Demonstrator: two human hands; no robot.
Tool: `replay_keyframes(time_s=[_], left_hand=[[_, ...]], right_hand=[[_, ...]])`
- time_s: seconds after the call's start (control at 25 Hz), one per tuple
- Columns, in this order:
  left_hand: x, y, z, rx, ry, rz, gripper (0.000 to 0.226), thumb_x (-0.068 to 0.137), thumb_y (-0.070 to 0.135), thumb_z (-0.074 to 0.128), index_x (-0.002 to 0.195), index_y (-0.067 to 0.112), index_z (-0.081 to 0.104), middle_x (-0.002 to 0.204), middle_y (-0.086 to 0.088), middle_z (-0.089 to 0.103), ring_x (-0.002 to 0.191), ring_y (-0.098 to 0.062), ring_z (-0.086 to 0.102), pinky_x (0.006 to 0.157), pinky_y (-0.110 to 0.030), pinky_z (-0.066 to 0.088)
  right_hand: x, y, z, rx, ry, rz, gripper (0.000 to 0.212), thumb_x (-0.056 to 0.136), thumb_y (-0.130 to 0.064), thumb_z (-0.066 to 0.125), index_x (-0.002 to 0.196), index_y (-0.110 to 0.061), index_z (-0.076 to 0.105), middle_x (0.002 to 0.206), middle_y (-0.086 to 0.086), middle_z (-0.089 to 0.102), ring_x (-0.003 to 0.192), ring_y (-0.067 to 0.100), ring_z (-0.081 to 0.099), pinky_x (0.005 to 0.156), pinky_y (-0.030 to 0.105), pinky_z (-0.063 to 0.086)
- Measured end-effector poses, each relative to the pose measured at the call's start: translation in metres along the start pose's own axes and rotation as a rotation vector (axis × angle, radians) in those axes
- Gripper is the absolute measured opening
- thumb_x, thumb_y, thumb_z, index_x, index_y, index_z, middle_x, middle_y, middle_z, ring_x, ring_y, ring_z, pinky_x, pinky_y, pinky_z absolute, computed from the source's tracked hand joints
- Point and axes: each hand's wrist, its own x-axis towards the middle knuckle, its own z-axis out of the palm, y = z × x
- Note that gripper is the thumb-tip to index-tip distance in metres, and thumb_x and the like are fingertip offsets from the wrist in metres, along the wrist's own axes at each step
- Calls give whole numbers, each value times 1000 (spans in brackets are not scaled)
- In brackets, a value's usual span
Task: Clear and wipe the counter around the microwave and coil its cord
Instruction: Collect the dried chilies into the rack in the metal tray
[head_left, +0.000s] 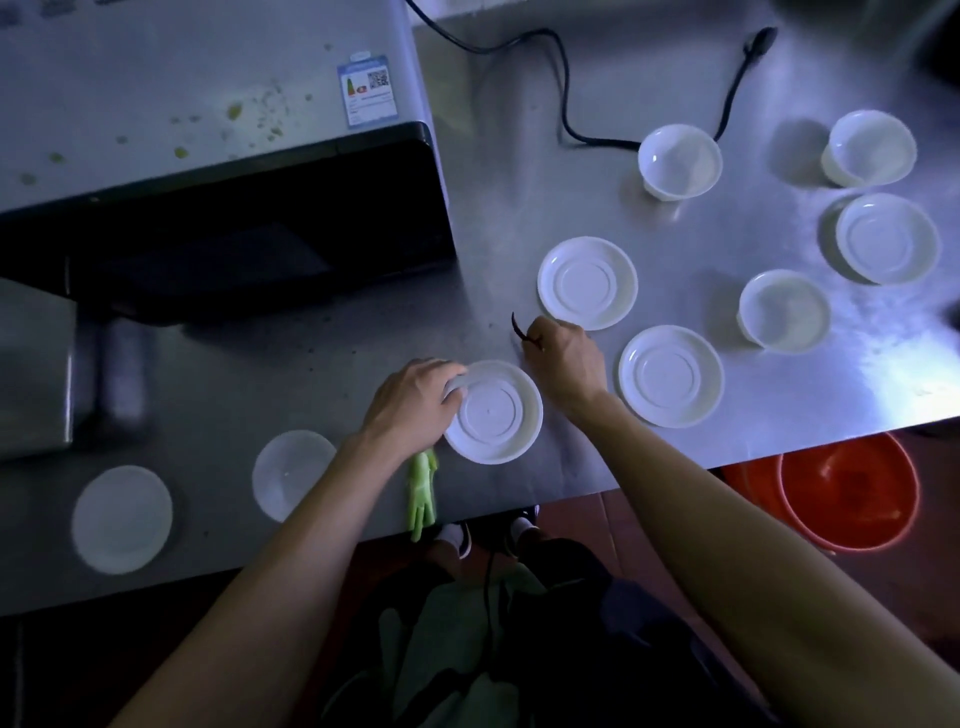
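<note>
My left grip (415, 397) curls over the rim of an upturned white bowl (492, 411) on the tabletop (311, 364). My right grip (563, 358) pinches a thin dark scrap (518, 328), just beside it.

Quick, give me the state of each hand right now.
Left hand: grips the rim of an upturned white dish on the counter.
Right hand: pinches a thin dark curved scrap, maybe a dried chilli.

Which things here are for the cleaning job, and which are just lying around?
For the job: microwave, cord, counter, white dish gripped by the left hand, dark scrap pinched by the right hand, the other dishes.

Just lying about: orange bucket on the floor.
</note>
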Motion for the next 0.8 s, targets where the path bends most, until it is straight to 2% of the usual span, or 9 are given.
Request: replay_keyframes(time_s=[0.08,0.24,0.44,0.64,0.8], left_hand=[[-2,-1,-4,-1,33,-14,24,92,31,56,114,28,64,113,10,66,106,-18,57,84,-36,50],[-15,-5,-9,-13,85,-79,28,94,34,56,119,25,64,116,6,67,108,-19,58,82,-34,49],[-44,-18,-16,-19,145,-158,31,96,32,54,124,23,63,125,3,65,115,-21,56,87,-37,49],[-88,-47,-21,-56,248,-266,34,96,32,56,128,19,62,131,-1,63,120,-22,55,92,-33,44],[-122,-77,-25,-126,291,-340,35,95,31,57,128,23,63,129,2,63,121,-19,54,96,-30,40]], right_hand=[[-4,-10,-7,34,4,-94,11,89,-14,51,85,-5,54,78,11,60,71,39,55,59,43,50],[-7,-34,-14,134,25,-274,11,91,-8,55,88,1,60,80,16,63,71,38,56,62,49,47],[-23,-69,-3,223,-16,-408,9,90,-5,56,86,2,60,80,15,61,71,35,54,62,46,47],[-39,-101,15,224,-120,-545,7,90,-4,58,89,0,64,83,14,63,75,33,57,66,45,47],[-58,-140,36,208,-109,-672,6,89,-2,60,88,2,64,82,16,62,72,35,56,62,45,47]])
